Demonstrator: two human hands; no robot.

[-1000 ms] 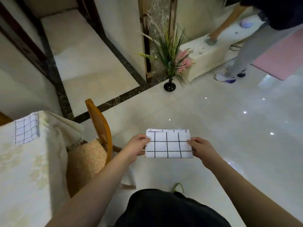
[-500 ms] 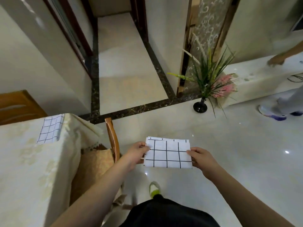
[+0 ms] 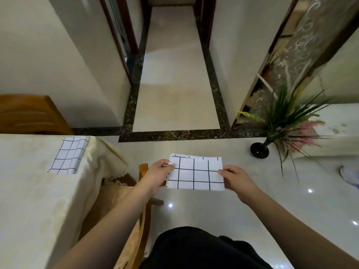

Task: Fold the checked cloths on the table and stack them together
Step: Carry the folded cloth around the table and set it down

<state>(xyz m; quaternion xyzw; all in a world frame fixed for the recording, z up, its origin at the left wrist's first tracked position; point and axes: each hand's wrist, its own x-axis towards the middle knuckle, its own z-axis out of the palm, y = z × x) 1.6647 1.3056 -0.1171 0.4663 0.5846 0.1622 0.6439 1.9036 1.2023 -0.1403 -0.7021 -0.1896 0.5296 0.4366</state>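
Observation:
A folded white cloth with black checks [image 3: 195,174] hangs flat in the air over the floor, right of the table. My left hand [image 3: 157,176] pinches its left edge and my right hand [image 3: 236,178] pinches its right edge. A second folded checked cloth [image 3: 67,155] lies on the table [image 3: 33,191] near its far right corner, well left of my hands.
A wooden chair [image 3: 143,191] with a cushion stands tucked against the table's right side, just under my left arm. Another wooden chair back [image 3: 31,115] rises behind the table. A black vase with grasses [image 3: 260,150] stands on the glossy floor at right.
My view has turned left towards the table: the table and its cloth now sit closer to centre, and the other person has left the frame. Both hands still hold the folded cloth the same way.

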